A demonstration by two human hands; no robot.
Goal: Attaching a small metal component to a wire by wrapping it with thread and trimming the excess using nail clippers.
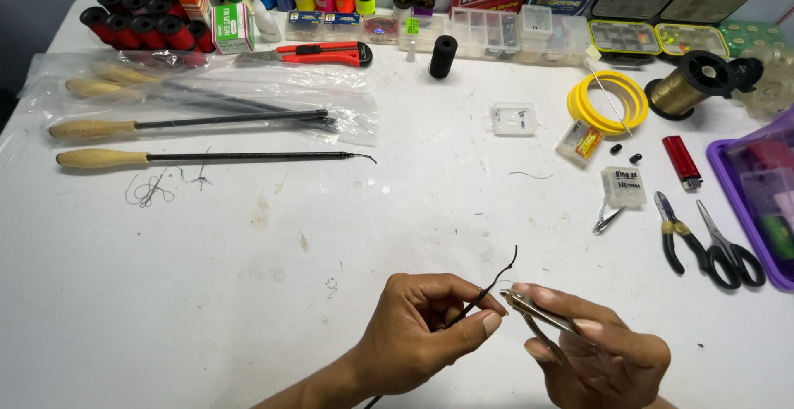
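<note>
The white table (347, 235) spreads wide beyond the fingers, and everything else on it lies well apart from them. Far above and to the left of the fingers lie the wooden-handled rods (207, 157), some in a clear bag. Up and to the right of the fingers rest the scissors (728, 248) and the small pliers (674, 239), with a red lighter (681, 161) farther up.

The left hand (422, 334) has thumb and forefinger pressed together, pinching a thin black rod tip (488, 287) just below its end. The rod tip runs down through the fingers toward the bottom edge, and its curled end rises just above the fingertips.

The right hand (600, 351) is closed around a metal nail clipper (538, 310), thumb on top. The clipper's nose sits just beside the left fingertips, touching or nearly touching the rod tip; which cannot be told.
</note>
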